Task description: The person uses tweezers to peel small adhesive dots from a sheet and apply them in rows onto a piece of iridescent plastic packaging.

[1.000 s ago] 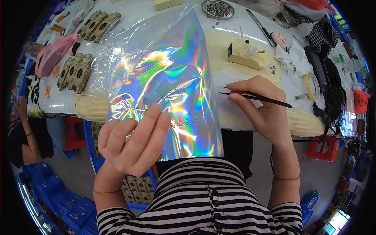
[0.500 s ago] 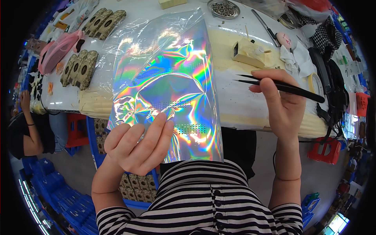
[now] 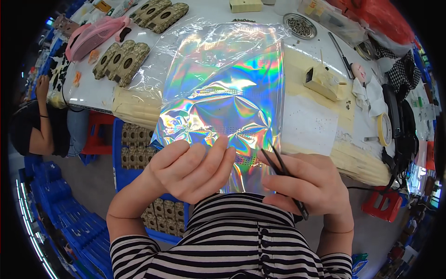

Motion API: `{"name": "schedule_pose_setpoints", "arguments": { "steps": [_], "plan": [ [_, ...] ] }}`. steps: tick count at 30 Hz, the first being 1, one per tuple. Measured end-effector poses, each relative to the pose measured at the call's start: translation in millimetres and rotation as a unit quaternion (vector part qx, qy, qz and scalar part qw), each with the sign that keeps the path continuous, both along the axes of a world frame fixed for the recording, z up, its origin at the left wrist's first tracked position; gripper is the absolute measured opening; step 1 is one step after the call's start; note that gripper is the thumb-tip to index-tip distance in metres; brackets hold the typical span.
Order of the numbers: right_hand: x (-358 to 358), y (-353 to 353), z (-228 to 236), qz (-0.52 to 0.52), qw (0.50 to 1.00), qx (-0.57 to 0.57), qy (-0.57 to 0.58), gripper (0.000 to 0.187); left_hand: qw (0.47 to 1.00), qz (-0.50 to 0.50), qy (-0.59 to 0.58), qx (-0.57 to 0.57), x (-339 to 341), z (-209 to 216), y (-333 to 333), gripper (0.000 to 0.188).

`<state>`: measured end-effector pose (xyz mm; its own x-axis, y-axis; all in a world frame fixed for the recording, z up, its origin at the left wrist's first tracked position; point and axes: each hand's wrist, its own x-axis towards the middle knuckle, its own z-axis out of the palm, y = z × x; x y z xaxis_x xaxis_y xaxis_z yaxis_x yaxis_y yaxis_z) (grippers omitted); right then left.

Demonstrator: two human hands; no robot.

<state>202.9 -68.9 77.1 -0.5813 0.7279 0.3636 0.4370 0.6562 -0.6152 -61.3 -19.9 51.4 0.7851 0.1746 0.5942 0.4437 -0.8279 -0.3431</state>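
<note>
A shiny rainbow-foil sheet [image 3: 223, 116] stretches over the middle of the table and its front edge, clear plastic film along its upper left. Rows of tiny dark marks cross its lower part. My left hand [image 3: 193, 169] is closed on the sheet near its lower left, fingers curled; whatever else lies under the fingertips is hidden. My right hand [image 3: 311, 183] grips black tweezers [image 3: 282, 168], tips up and left over the sheet's lower right. The tips are slightly apart, and I cannot make out anything between them.
Camouflage-patterned cases [image 3: 123, 63] stand at the left beside a pink item [image 3: 93, 39]. Far right are a round metal dish [image 3: 285, 21] of small parts, a pale block [image 3: 320, 83] and a tape roll [image 3: 384, 129]. A blue crate [image 3: 117, 179] of cases sits below; another person's arm [image 3: 44, 123] shows left.
My right hand has come down and left with the tweezers, from beside the sheet to its lower right part. My left hand still holds the sheet. The whole view has shifted a little.
</note>
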Motion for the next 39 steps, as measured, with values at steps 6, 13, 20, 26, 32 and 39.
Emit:
{"name": "schedule_pose_setpoints", "arguments": {
  "steps": [6, 13, 20, 26, 32, 39],
  "plan": [
    [-16.7, -9.9, -16.3, -0.015, 0.997, 0.063, -0.038, 0.038, 0.995, 0.075, -0.07, 0.0, -1.1, -8.1, -4.6, 0.016],
    [-19.8, -5.9, -26.8, -0.106, 0.987, 0.102, 0.064, 0.025, 0.952, 0.218, -0.212, -0.03, -21.2, -31.3, -10.4, 0.035],
    [-19.1, -8.1, -22.5, -0.156, 0.971, 0.082, 0.159, 0.024, 0.559, 0.179, -0.621, -0.519, -39.5, -50.6, -49.5, 0.049],
    [-15.6, -14.3, -27.5, -0.117, 0.977, 0.096, 0.153, 0.025, 0.139, -0.031, -0.626, -0.767, -32.7, -9.0, -16.6, 0.083],
    [-6.6, -31.0, -37.5, -0.105, 0.975, 0.096, 0.169, 0.022, 0.351, 0.053, -0.503, -0.788, -46.6, -7.2, 13.9, 0.038],
    [-4.7, -33.8, -48.7, -0.113, 0.973, 0.065, 0.19, 0.021, 0.362, 0.066, -0.545, -0.754, -21.2, 35.8, 18.3, 0.022]
  ]
}}
